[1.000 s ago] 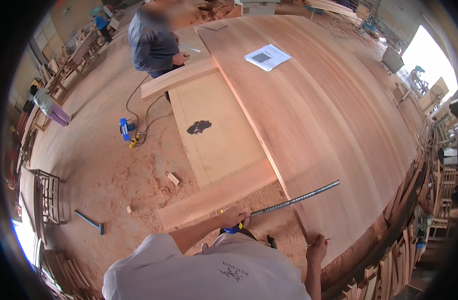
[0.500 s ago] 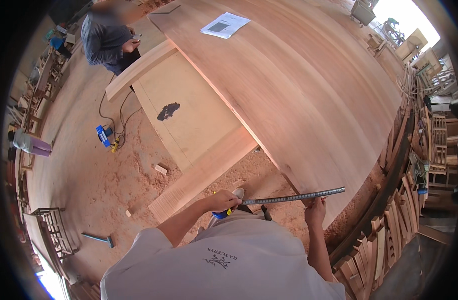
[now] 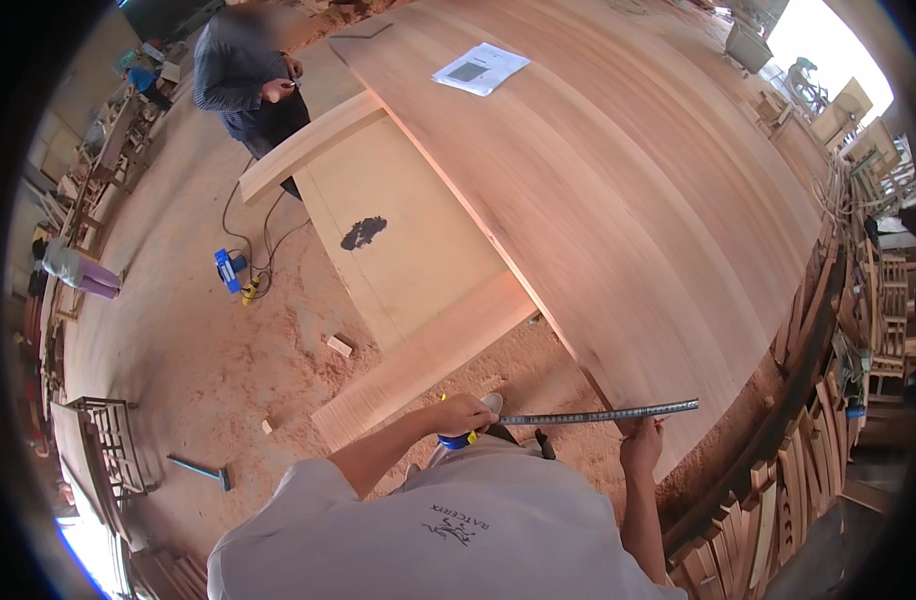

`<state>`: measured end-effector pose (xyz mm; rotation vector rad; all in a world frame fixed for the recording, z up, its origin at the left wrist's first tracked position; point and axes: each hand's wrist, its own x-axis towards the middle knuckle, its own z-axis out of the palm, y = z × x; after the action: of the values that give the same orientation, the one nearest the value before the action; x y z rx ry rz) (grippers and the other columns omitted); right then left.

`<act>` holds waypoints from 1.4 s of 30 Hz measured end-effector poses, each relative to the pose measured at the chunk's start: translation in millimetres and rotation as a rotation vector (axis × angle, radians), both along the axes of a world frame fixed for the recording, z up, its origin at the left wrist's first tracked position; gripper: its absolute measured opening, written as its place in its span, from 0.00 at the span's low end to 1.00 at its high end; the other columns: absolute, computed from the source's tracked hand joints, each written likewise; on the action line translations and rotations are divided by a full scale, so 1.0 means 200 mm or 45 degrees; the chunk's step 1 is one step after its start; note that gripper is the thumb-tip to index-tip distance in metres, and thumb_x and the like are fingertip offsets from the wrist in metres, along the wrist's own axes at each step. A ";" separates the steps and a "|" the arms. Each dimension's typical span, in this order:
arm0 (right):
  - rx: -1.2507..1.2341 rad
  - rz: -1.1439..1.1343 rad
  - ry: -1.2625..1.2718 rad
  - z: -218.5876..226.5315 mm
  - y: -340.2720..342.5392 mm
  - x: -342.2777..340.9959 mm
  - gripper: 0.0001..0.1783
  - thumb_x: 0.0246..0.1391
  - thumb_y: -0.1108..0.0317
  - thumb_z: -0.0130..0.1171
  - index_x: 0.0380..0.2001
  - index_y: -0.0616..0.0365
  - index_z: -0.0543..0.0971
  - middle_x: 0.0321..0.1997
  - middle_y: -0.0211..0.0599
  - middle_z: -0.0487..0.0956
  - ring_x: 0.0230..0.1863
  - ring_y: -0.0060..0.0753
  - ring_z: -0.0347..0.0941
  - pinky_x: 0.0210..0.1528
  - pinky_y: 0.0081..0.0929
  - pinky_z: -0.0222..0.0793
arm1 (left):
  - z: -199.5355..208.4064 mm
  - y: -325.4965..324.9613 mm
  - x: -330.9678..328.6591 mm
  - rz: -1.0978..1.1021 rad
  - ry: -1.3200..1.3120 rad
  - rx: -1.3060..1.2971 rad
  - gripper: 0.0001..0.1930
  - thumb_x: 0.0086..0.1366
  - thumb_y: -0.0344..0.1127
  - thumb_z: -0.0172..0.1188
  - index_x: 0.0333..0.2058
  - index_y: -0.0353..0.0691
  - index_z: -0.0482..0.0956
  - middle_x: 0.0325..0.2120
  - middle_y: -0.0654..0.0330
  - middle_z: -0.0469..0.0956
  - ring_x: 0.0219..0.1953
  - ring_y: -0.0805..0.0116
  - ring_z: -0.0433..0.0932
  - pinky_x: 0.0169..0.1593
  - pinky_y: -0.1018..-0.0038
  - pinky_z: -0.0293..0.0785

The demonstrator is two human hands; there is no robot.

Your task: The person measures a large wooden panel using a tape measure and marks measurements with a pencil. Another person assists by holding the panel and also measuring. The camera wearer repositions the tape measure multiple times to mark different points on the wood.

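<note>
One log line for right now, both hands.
left hand: holds blue tape measure; right hand: at wooden panel edge, near blade; blade: extends over panel; papers: on panel

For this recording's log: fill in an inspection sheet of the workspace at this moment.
Surface: large wooden panel, with papers on top.
Job's things: blue-and-yellow tape measure, blade extended over the panel's edge.
Clutter: small wood blocks, blue-handled tool and sawdust on the floor.
Grip: left hand holds the tape measure; right hand is by the blade, anything held unclear.
Cables: dark cord lies loosely near blue power tool.
Surroundings: co-worker standing upper left; wood pieces massed lower right.
</note>
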<state>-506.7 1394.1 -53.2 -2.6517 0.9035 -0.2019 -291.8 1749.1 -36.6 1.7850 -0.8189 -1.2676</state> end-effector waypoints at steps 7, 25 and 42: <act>0.077 -0.013 0.032 0.02 0.00 0.00 0.15 0.48 0.80 0.52 0.41 0.60 0.72 0.36 0.50 0.77 0.43 0.59 0.70 0.44 0.51 0.67 | -0.03 0.01 -0.01 0.022 -0.001 -0.012 0.23 0.72 0.46 0.52 0.22 0.37 0.79 0.18 0.56 0.76 0.24 0.65 0.75 0.35 0.67 0.71; -0.073 0.072 -0.052 -0.06 -0.03 -0.04 0.18 0.49 0.80 0.52 0.46 0.60 0.73 0.38 0.49 0.79 0.44 0.59 0.71 0.46 0.50 0.69 | -0.05 0.02 -0.02 0.044 0.013 -0.088 0.24 0.72 0.47 0.51 0.21 0.37 0.78 0.17 0.56 0.75 0.23 0.65 0.74 0.34 0.67 0.71; 0.052 -0.022 -0.016 0.04 0.02 0.02 0.18 0.46 0.81 0.51 0.43 0.60 0.73 0.36 0.54 0.77 0.44 0.64 0.70 0.45 0.53 0.66 | -0.03 0.02 -0.02 0.021 -0.004 -0.042 0.24 0.72 0.48 0.51 0.22 0.36 0.78 0.18 0.56 0.76 0.24 0.65 0.74 0.34 0.66 0.71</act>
<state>-503.5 1398.2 -45.6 -2.6034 0.9171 -0.2021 -295.2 1752.4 -42.3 1.7645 -0.8207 -1.2337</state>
